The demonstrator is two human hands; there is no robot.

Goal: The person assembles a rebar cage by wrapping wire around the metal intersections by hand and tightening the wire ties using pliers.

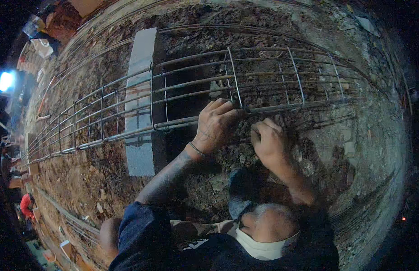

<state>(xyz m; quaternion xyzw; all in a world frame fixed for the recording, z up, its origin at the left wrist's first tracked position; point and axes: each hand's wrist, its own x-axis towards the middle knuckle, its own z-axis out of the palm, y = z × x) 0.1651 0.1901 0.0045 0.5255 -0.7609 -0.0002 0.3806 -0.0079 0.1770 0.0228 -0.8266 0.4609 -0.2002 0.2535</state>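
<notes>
A long rebar cage point(192, 84) of lengthwise bars and square stirrups stretches across the view. My left hand point(218, 122), a bracelet on its wrist, is closed over the cage's near lower bar point(177, 123). Its fingertips are at the foot of a bright stirrup point(234, 77) and mostly hidden. Just right of it and nearer to me, my right hand point(268, 139) is held with curled fingers, slightly apart from the bar. Whether anything small is between those fingers cannot be made out. A pale rectangular block point(140, 161) lies crosswise under the cage.
Rough soil point(104, 169) with stones surrounds the cage. Loose long bars point(362, 196) lie at lower right, others point(77, 223) at lower left. A person in red point(26, 205) is at the far left, below a bright lamp point(6, 81). My bent knee point(270, 220) is close below my right hand.
</notes>
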